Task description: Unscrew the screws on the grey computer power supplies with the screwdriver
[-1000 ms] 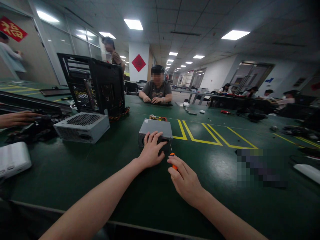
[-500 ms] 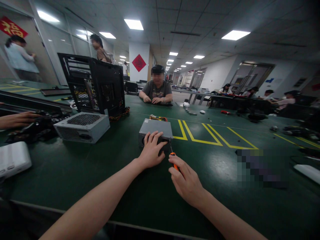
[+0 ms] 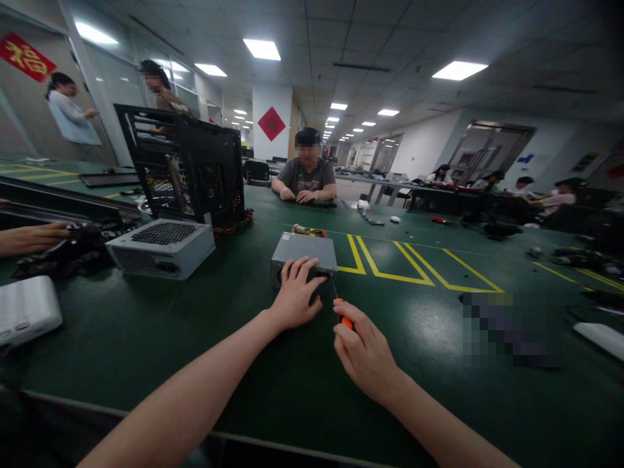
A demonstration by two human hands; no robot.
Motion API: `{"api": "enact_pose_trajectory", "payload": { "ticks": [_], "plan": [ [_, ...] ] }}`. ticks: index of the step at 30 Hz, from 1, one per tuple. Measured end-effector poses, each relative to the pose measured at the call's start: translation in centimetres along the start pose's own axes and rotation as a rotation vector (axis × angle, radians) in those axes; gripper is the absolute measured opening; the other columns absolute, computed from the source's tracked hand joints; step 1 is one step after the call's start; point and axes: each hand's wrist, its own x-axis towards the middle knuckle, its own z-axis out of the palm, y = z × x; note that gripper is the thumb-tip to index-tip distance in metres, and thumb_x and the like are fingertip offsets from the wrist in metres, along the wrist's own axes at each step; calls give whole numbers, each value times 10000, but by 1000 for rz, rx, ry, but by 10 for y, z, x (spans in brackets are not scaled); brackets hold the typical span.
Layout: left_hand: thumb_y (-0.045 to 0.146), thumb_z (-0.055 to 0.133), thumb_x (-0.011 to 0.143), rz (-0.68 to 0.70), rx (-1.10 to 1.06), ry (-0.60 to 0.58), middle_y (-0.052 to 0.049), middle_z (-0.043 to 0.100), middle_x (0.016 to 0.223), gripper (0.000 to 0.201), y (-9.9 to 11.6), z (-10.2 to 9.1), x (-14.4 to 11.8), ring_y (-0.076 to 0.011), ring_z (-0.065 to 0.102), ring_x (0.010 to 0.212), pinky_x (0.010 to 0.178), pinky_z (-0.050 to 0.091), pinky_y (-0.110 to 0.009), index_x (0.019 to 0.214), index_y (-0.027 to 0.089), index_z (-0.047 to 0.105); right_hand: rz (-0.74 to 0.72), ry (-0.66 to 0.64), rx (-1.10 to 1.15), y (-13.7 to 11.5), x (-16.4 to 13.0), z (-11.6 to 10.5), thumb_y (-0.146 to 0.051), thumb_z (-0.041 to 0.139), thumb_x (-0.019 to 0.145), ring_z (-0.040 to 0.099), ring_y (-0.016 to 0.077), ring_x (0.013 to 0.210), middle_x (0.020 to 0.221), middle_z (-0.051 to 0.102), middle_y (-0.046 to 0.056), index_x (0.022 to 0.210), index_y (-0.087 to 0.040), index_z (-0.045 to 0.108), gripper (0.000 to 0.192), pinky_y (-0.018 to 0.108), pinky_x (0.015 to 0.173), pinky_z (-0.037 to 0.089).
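Note:
A grey computer power supply (image 3: 307, 247) lies on the green table in front of me, its coloured cables bunched behind it. My left hand (image 3: 298, 292) rests over its front top edge, fingers spread across the edge and index finger near the front right corner, holding the box. In my right hand (image 3: 363, 348) is a screwdriver (image 3: 346, 322) with an orange and black handle, fingers wrapped round it. Its thin shaft points up to the front right corner of the power supply; whether the tip sits in a screw is too small to tell.
To the left stand a second power supply (image 3: 163, 250) and an open black computer case (image 3: 195, 169). A white box-shaped device (image 3: 29, 312) lies near left, by another person's hand (image 3: 34, 239). A person (image 3: 307, 172) sits opposite. A blurred-out dark object (image 3: 511, 331) lies to the right.
My right hand has shifted slightly right and turned, with more of the orange handle showing. The left hand and power supply stay put. Two people in the background at left have moved.

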Motion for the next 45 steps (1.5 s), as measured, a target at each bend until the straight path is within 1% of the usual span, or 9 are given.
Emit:
{"api": "enact_pose_trajectory", "payload": {
  "ticks": [3,10,15,21,26,30,34,39,45],
  "plan": [
    [235,560,708,6,-3,2,-89,366,1358,412,0,0,0,-301,235,1288,1069,105,-510,1120,227,577,12,-11,-35,0,0,-1,-58,511,794,532,228,1058,1024,530,109,919,-169,483,170,385,814,534],
    [235,552,712,3,1,1,-82,370,1352,400,0,0,0,-297,233,1288,1066,115,-514,1111,233,580,-27,11,14,0,1,-1,-8,423,808,515,211,1102,1059,514,133,952,-145,465,203,349,834,532],
    [231,557,709,8,-1,10,-82,365,1359,397,-1,1,0,-302,227,1285,1065,116,-515,1105,226,585,-8,-10,-42,0,3,-2,-59,497,806,542,220,1039,1012,542,110,914,-162,493,149,372,803,538],
    [233,562,707,-2,0,13,-77,362,1363,400,-1,2,0,-294,227,1290,1071,113,-505,1106,226,577,-38,-14,7,0,3,-3,-19,422,810,533,212,1062,1029,541,136,935,-137,483,182,361,828,531],
    [247,549,720,-5,7,-4,-81,361,1368,371,0,0,0,-287,234,1293,1074,115,-502,1090,220,561,1,11,-34,-1,4,-3,-73,510,803,559,212,1003,978,559,108,907,-159,493,137,374,792,541],
    [253,543,725,-20,6,-4,-78,380,1355,314,2,0,0,-277,244,1292,1078,123,-494,1036,210,555,-43,7,-13,0,2,-3,-17,452,804,543,210,1047,1012,549,122,925,-146,483,179,352,815,539],
    [248,537,730,-32,9,1,-76,387,1352,285,1,1,1,-269,251,1290,1081,126,-484,1012,207,551,-23,2,-1,-1,3,-3,-24,438,802,545,210,1044,1030,541,126,913,-151,478,173,361,820,537],
    [258,528,753,-16,3,4,-75,378,1354,329,1,0,0,-273,245,1289,1081,112,-496,1079,222,554,-1,-15,-51,-2,3,-3,-89,520,803,563,212,987,969,572,94,883,-170,509,115,378,793,537],
    [255,539,746,4,1,6,-79,360,1364,378,0,1,0,-295,231,1291,1066,115,-525,1122,242,577,-58,11,24,-1,3,-4,-10,460,795,556,212,1049,996,572,133,916,-125,509,174,358,851,522]
  ]
}}
